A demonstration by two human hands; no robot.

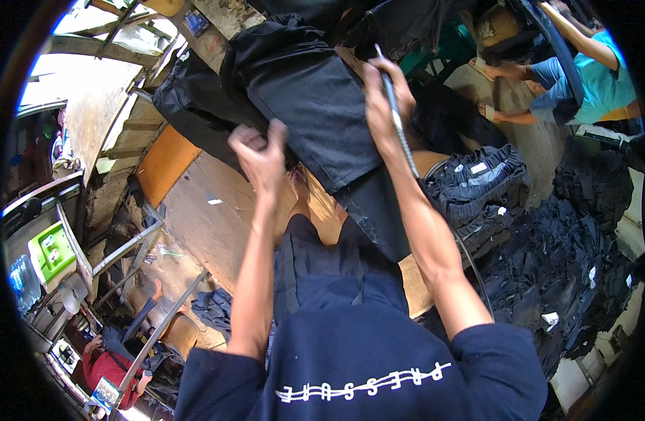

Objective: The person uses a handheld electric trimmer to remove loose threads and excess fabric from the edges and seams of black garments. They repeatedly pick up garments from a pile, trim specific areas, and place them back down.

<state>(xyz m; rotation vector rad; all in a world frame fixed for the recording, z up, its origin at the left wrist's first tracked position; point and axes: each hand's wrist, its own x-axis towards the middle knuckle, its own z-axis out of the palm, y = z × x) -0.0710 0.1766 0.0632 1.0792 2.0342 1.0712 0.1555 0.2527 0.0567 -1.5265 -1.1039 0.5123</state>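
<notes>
Black trousers (308, 105) lie folded in front of me, their legs draping toward my lap. Over their left part is my left hand (261, 154), fingers curled but smeared by motion, so I cannot tell whether anything is between them. My right hand (389, 95) is at the right edge of the trousers, closed around a thin grey rod-like tool (393, 98) whose pale tip points up and away. From the tool a dark cord (470, 263) seems to trail down past my right forearm. The exact kind of tool does not show.
To the right are a bundle of dark elastic-waist garments (477, 182) and a large heap of dark cloth (554, 259). A person in a turquoise shirt (600, 77) is at the upper right; another in red (105, 365) sits lower left. A green container (52, 252) stands left.
</notes>
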